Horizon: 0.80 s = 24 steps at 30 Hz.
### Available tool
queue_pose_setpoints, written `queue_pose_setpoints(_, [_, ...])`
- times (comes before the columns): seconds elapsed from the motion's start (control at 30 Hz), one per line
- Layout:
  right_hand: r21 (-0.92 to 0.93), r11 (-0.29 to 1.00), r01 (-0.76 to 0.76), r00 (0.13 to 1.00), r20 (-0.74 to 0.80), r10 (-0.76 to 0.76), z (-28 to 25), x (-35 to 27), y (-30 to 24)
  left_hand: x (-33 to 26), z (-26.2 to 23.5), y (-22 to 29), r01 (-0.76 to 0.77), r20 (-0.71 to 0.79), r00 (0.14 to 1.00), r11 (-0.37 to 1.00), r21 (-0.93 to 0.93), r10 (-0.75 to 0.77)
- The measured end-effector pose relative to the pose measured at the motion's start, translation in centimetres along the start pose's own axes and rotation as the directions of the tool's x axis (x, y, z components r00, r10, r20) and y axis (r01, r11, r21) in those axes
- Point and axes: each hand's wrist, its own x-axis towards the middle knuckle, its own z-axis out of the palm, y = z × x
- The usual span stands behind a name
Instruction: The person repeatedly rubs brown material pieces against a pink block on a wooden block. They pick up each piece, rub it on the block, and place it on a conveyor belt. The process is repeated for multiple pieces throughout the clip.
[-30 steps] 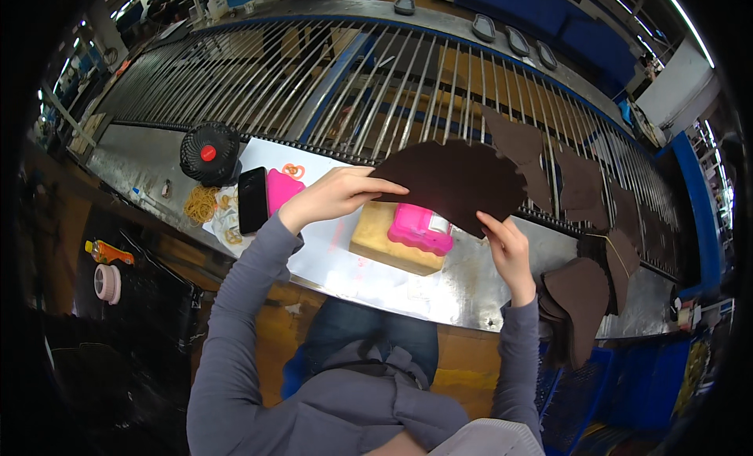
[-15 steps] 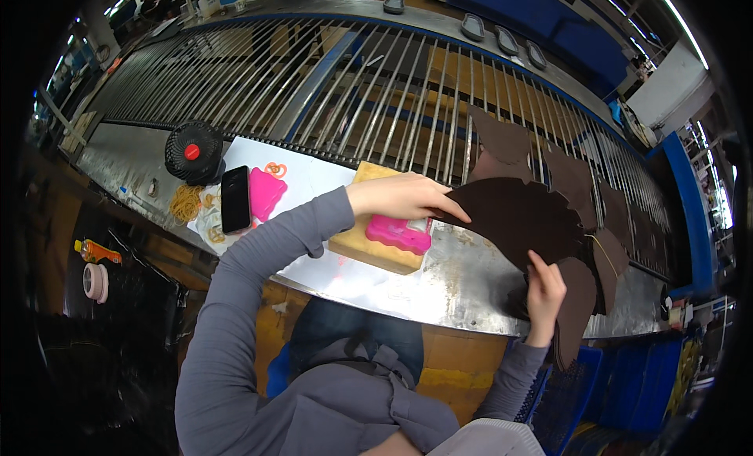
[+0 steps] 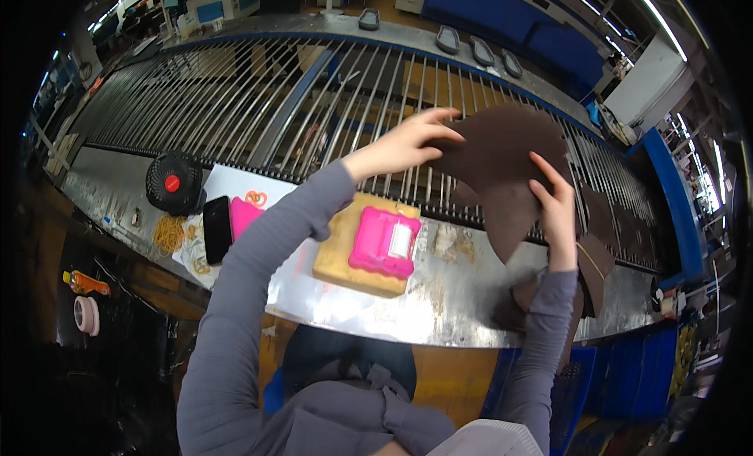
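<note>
Over the metal bars, my left hand (image 3: 412,144) holds the left corner of a dark brown cut sheet piece (image 3: 502,154), its thumb and fingers at the edge. My right hand (image 3: 557,213) grips the same piece from the right, thumb and a finger on its face and the rest partly hidden. The piece is curved, with a pointed lower end. Below my right forearm lies a stack of similar brown pieces (image 3: 529,293). Another bundle of brown pieces (image 3: 594,268) with a thin yellow band sits to the right. More brown pieces (image 3: 598,213) rest on the bars.
On the metal table (image 3: 463,299) are a yellowish block (image 3: 333,256) with a pink case (image 3: 369,240) on it, white paper, a phone (image 3: 217,230), a black fan (image 3: 172,185) and rubber bands (image 3: 169,234). Blue crates (image 3: 620,377) stand at the lower right. Several grey trays line the far ledge.
Both hands have moved up and away from me, carrying the brown piece from above the table to over the metal bars. The camera view has shifted slightly.
</note>
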Motion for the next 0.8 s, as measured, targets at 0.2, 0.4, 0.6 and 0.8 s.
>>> queue_pose_setpoints(0.2, [0.501,0.859,-0.106,0.949,-0.208,0.239,5.0,7.6,11.4,-11.2,-7.9,-3.4,0.406,-0.298,0.853,0.904,-0.138,-0.428])
queue_pose_setpoints(0.4, [0.694,0.701,-0.162,0.767,-0.359,0.532,7.5,9.1,24.2,-25.2,-11.1,-2.5,0.651,-0.366,0.61,0.708,-0.275,-0.703])
queue_pose_setpoints(0.6, [0.747,0.621,-0.237,0.655,-0.35,0.67,9.2,7.5,28.5,-32.1,-10.8,0.9,0.734,-0.451,0.325,0.523,-0.433,-0.831])
queue_pose_setpoints(0.8, [0.661,0.596,-0.456,0.618,-0.247,0.746,7.6,7.5,29.9,-31.2,-8.1,3.5,0.642,-0.501,0.253,0.531,-0.553,-0.828])
